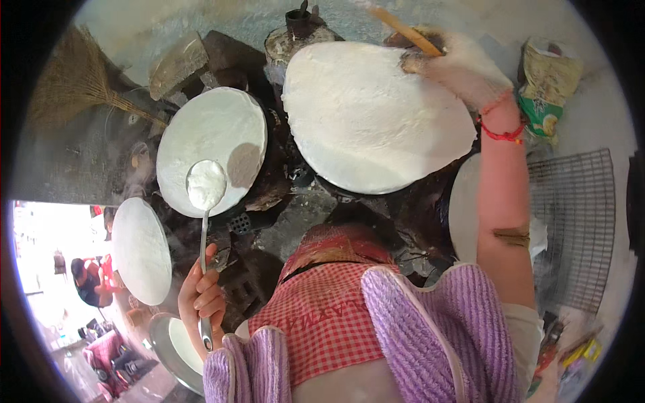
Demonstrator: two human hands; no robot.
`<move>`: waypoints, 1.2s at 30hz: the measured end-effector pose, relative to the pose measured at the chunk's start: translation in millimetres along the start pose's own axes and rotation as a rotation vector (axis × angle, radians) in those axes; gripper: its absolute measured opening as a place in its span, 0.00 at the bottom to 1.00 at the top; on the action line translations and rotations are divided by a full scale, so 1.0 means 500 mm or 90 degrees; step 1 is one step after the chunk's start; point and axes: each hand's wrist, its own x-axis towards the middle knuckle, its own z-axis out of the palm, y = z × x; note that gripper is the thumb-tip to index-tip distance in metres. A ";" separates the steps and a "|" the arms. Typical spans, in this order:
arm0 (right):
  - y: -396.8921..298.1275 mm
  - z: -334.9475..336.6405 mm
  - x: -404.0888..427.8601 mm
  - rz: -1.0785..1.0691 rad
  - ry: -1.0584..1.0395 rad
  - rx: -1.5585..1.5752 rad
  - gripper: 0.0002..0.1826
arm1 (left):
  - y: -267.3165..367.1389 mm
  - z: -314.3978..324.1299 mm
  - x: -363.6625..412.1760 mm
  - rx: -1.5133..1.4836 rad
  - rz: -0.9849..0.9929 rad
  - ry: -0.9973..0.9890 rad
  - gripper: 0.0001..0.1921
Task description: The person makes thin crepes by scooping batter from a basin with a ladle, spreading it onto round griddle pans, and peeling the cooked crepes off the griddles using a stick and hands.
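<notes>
My left hand (pixel 204 297) grips the handle of a metal ladle (pixel 206 184), whose bowl holds white batter. The bowl hangs over a round griddle (pixel 189 123) coated with a white layer. At the upper right my right hand (pixel 453 63), in a light knit glove with dark fingertips, holds a wooden stick (pixel 405 31). This hand is at the far right edge of a large white sheet (pixel 363 111), which lies over a second round griddle. Part of the sheet's edge is hidden behind the hand and forearm. Whether the fingers also pinch the sheet, I cannot tell.
Another white round (pixel 142 252) is at the left, above a metal basin of white liquid (pixel 186 347). A pale round surface (pixel 463 206) and a wire rack (pixel 574 226) lie at the right. A straw broom (pixel 90 85), a bag (pixel 546 90) and a seated person (pixel 93 282) are also in view.
</notes>
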 end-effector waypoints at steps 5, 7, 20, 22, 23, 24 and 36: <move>-0.088 -0.014 -0.100 0.084 0.022 -0.081 0.21 | 0.070 -0.028 -0.034 0.118 -0.040 0.001 0.24; -0.104 -0.014 -0.132 0.106 0.067 -0.123 0.20 | 0.090 -0.026 -0.031 0.139 -0.074 -0.008 0.24; -0.076 0.040 -0.051 0.008 0.173 -0.342 0.15 | 0.033 -0.073 -0.149 0.046 -0.136 -0.046 0.23; -0.001 0.020 -0.019 -0.047 0.226 -0.340 0.14 | 0.012 -0.069 -0.156 0.075 -0.103 -0.022 0.23; 0.029 0.030 0.008 -0.122 0.266 -0.320 0.13 | 0.005 -0.071 -0.163 0.075 -0.100 -0.020 0.23; 0.043 0.041 0.026 -0.125 0.266 -0.316 0.13 | -0.001 -0.072 -0.172 0.077 -0.084 0.003 0.23; 0.399 0.207 -0.236 0.346 0.452 0.142 0.18 | -0.010 -0.048 -0.224 0.242 0.064 0.116 0.24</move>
